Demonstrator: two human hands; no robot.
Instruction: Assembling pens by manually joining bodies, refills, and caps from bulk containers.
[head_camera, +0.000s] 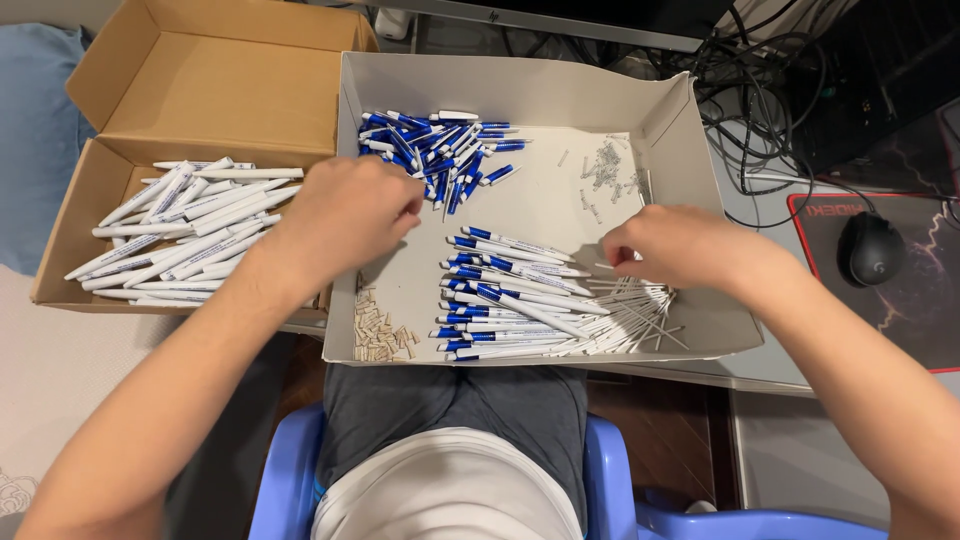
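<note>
small tan clips at near-left corner of grey tray | pen refills and half-built pens at its near right; right hand curled over them, grasp unclear | left hand curled, fingertips at blue pen parts near far wall, contents hidden | risk: tray overhangs lap, an elbow nudge could spill parts | finished pens in cardboard box left of tray
</note>
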